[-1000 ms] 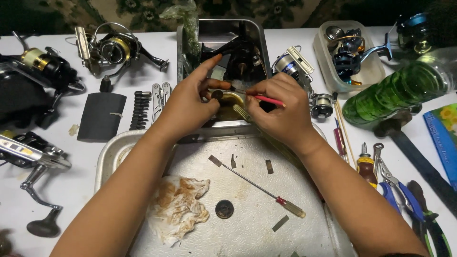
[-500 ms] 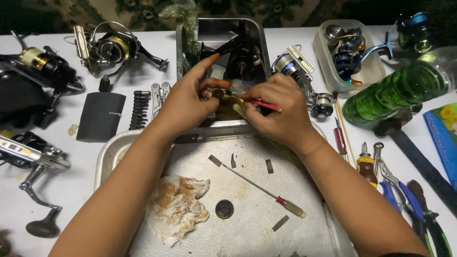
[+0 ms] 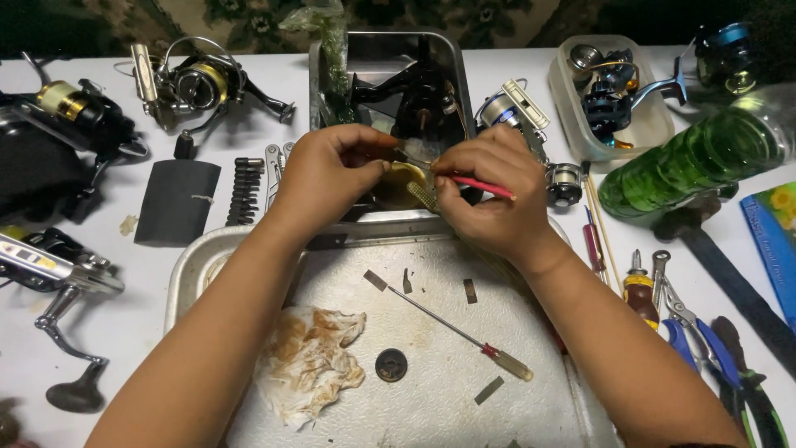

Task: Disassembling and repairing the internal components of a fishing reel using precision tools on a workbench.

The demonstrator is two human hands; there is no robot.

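Hands closer together now: left hand (image 3: 332, 170) pinches the brass gear (image 3: 398, 184), right hand (image 3: 489, 195) at three o'clock grips the red-handled tool (image 3: 481, 187), lowered onto it.

White table (image 3: 274, 70) carries two metal trays (image 3: 186, 265), several fishing reels (image 3: 195, 83) and a green bottle (image 3: 696, 162). Pliers (image 3: 688, 319) and screwdrivers (image 3: 640, 290) lie at right.

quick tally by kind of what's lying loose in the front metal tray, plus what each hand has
Front metal tray:
Long thin screwdriver: 1
Stained paper wipe: 1
Dark round disc: 1
Small flat metal strips: 4 visible
Left hand, brass-coloured round part: 1
Right hand, red-handled tool: 1
Total: 9
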